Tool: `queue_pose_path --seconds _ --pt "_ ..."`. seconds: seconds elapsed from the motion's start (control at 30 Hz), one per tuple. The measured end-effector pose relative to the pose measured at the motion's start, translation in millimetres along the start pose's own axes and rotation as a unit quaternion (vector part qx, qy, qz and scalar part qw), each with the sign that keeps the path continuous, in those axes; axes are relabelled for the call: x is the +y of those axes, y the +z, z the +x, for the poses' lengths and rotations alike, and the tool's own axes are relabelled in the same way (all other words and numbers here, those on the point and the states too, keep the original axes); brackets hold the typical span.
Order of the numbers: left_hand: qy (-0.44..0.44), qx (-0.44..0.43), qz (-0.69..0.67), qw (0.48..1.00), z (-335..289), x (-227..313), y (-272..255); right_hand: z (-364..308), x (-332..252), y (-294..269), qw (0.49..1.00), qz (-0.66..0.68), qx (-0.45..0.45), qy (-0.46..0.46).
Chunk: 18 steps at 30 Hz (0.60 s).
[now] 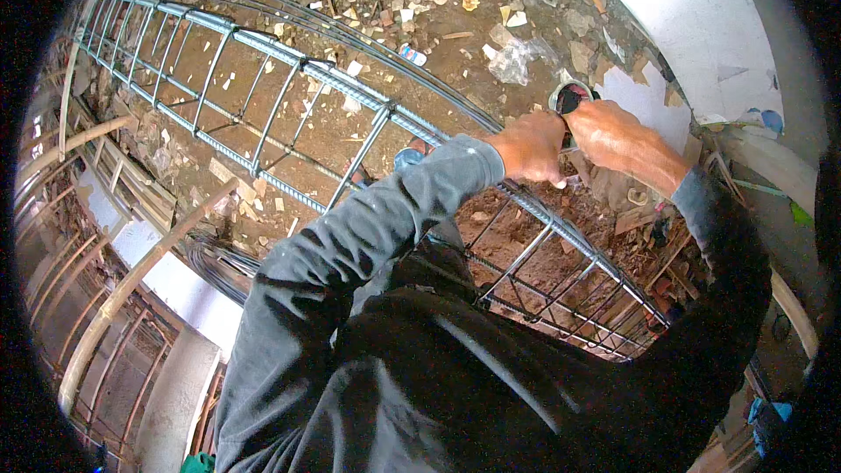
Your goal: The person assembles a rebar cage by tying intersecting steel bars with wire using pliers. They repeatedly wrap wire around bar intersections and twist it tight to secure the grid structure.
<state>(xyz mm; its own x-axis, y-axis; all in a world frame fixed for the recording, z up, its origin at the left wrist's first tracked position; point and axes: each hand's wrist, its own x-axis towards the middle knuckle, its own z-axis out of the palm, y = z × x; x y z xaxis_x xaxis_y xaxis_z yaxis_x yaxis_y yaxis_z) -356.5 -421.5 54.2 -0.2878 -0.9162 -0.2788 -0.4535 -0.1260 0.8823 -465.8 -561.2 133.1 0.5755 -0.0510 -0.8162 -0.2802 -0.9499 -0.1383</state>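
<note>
My left hand (533,147) and my right hand (624,138) meet just beyond the rebar cage (350,92), both with curled fingers. Against the fingertips of my right hand shows a small round thing (574,90) with a pale rim and a dark and red middle; its kind is not clear. What my left fingers hold, if anything, is hidden. The cage has long ribbed bars joined by square stirrups. It runs from the far left to the near right, passing under my left forearm.
Loose long bars (385,51) lie along the cage's far side. Rubble and scraps litter the dirt floor (263,92). Bamboo poles (131,289) stand at the left, and a white panel (692,17) rises at the far right. Clear plastic (515,60) lies beyond my hands.
</note>
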Motion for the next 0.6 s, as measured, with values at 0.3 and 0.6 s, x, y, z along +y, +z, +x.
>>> queue_pose_path --seconds 0.3,0.6 --pt "-0.11 0.167 -0.005 0.98 -8.9 22.9 17.2 13.7 2.6 -43.0 0.984 0.102 -0.133 -0.058" --pt "-0.092 -0.006 -0.469 0.878 4.4 -15.4 -15.1 -0.4 6.1 21.2 0.882 -0.235 0.392 -0.111"
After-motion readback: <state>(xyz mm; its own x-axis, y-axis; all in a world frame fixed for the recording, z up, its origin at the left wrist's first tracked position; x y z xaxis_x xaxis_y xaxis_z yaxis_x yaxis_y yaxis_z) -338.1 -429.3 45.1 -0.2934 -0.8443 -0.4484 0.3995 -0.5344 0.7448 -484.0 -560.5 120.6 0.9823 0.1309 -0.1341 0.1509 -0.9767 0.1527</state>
